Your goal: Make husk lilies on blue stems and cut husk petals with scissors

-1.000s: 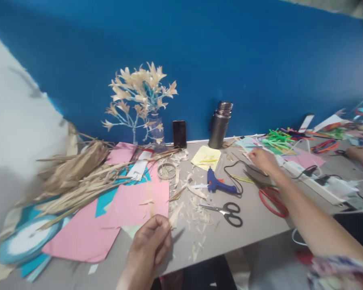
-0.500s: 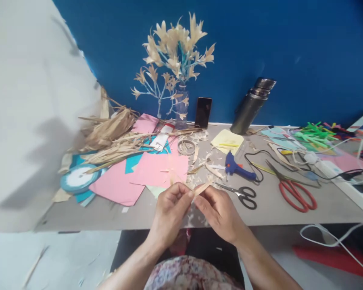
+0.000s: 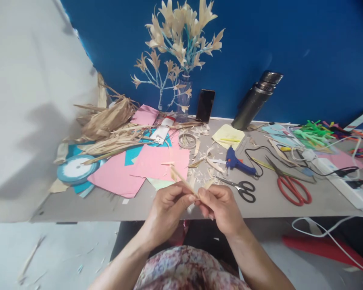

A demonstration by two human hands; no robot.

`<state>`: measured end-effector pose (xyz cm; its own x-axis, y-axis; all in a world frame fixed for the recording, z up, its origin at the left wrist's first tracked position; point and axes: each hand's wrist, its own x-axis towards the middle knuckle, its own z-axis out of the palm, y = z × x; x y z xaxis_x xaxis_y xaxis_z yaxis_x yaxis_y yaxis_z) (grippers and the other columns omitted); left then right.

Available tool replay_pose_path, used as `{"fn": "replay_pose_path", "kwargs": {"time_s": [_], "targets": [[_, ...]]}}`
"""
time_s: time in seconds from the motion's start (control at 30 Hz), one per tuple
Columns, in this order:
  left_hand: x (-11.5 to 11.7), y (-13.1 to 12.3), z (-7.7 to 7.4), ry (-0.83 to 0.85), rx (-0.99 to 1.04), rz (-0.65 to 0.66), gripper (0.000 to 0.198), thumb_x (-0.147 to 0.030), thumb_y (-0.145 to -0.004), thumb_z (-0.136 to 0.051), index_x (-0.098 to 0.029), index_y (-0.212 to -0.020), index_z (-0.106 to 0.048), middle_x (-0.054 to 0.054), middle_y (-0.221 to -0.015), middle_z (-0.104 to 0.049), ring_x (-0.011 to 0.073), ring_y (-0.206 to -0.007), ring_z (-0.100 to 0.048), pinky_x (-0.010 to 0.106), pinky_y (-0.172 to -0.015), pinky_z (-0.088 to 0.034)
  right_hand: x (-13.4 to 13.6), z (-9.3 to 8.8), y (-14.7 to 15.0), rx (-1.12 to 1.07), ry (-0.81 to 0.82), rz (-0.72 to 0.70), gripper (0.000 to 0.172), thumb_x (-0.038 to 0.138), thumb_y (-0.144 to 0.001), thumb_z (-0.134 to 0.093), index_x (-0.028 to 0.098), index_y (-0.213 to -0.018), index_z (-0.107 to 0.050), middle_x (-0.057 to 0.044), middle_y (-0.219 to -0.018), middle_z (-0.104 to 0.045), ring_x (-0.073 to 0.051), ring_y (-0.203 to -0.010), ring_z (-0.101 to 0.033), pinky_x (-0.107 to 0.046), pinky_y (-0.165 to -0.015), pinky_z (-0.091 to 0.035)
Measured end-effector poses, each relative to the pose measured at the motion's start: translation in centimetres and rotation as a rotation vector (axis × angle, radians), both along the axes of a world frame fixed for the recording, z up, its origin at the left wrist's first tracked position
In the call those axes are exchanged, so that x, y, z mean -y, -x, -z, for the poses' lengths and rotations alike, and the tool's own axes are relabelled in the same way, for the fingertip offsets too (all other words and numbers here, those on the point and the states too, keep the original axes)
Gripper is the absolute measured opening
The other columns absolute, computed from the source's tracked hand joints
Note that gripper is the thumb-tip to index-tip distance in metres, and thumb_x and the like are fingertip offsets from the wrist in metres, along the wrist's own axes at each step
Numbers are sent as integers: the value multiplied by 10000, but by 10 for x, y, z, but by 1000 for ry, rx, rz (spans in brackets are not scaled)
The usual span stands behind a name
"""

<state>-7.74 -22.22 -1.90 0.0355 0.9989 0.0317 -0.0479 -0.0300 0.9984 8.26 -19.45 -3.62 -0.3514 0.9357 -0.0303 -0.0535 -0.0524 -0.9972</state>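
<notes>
My left hand (image 3: 171,207) and my right hand (image 3: 222,205) meet above the front edge of the table. Both pinch a narrow, pale strip of dried husk (image 3: 183,180) between thumb and fingers. The strip slants up and left past my left fingertips; its lower end is hidden in the grip. Beyond the hands lie pink paper sheets (image 3: 163,161) and small husk scraps (image 3: 196,176). Black-handled scissors (image 3: 246,191) rest to the right of my right hand, with a blue glue gun (image 3: 238,164) behind them.
Dried husks (image 3: 105,121) and a blue ribbon spool (image 3: 77,168) lie left. Husk flowers (image 3: 181,36) stand at the back beside a phone (image 3: 205,105) and a leaning flask (image 3: 257,100). Red-handled scissors (image 3: 294,189), cords and a power strip (image 3: 335,181) occupy the right.
The husk strip has turned: it pointed up and right between the fingers, and now it slants up and left. My right fingers have shifted on it. The view has tilted down slightly.
</notes>
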Motion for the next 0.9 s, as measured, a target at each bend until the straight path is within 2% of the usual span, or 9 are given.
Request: {"fn": "replay_pose_path", "kwargs": {"time_s": [0.17, 0.3, 0.4, 0.47, 0.53, 0.63, 0.77, 0.83, 0.9], "targets": [[3, 5, 1, 9, 11, 53, 203, -346, -837, -688, -171, -736, -712, 55, -708, -673, 188, -692, -597, 291, -685, -452, 2, 1, -2, -191, 182, -111, 465, 551, -850, -687, 138, -634, -688, 17, -418, -489, -61, -342, -308, -196, -355, -182], [3, 11, -1, 9, 36, 24, 253, -360, -820, -712, -169, -664, -658, -1, -596, -539, 110, -556, -449, 235, -547, -352, -12, -4, -18, -325, 237, -133, 451, 535, -792, -730, 165, -576, -592, 70, -380, -363, -53, -334, -215, -198, -362, -168], [2, 14, -1, 39, 234, 27, 291, -410, -801, -726, -176, -675, -607, -39, -545, -445, 76, -476, -332, 216, -460, -253, -28, -6, -33, -337, 173, 5, 434, 563, -787, -716, 192, -623, -561, 94, -404, -306, -66, -356, -181, -194, -359, -198], [0, 13, 1, 76, 355, 33, 318, -439, -798, -723, -183, -688, -569, -53, -527, -419, 64, -445, -282, 210, -435, -207, -31, -5, -37, -225, 111, 96, 409, 575, -838, -673, 185, -731, -610, 57, -487, -423, -80, -394, -247, -196, -376, -201], [-3, 10, 4, 114, 390, 30, 332, -450, -806, -714, -185, -695, -546, -62, -508, -410, 57, -432, -257, 205, -430, -186, -25, -5, -34, -86, 54, 9, 429, 597, -884, -623, 170, -848, -648, 0, -629, -548, -98, -464, -357, -212, -419, -249], [-4, 3, 7, 128, 308, -22, 331, -442, -811, -712, -180, -688, -552, -63, -497, -414, 57, -440, -279, 198, -441, -206, -8, -8, -18, 43, -79, -132, 494, 647, -908, -561, 163, -947, -656, -19, -726, -583, -118, -544, -433, -233, -489, -321], [-2, -3, 7, 72, 139, -89, 275, -402, -822, -707, -173, -695, -625, -30, -548, -511, 66, -462, -340, 206, -455, -262, 5, -13, 4, 176, -305, -15, 470, 512, -996, -495, 166, -698, -603, 10, -581, -506, -119, -530, -453, -236, -506, -333], [-1, -2, 7, 41, 96, -74, 251, -392, -829, -699, -171, -717, -659, -4, -602, -573, 76, -484, -376, 214, -466, -288, 5, -13, 8, 185, -318, 12, 495, 455, -1015, -482, 169, -622, -576, 18, -520, -479, -114, -497, -454, -237, -506, -341], [-1, 2, 8, 18, 73, -90, 256, -396, -825, -702, -169, -711, -664, -2, -602, -571, 83, -499, -389, 216, -475, -297, 1, -11, 5, 103, -237, 8, 508, 454, -1005, -504, 168, -593, -585, 27, -478, -459, -102, -447, -419, -232, -476, -329]]}}
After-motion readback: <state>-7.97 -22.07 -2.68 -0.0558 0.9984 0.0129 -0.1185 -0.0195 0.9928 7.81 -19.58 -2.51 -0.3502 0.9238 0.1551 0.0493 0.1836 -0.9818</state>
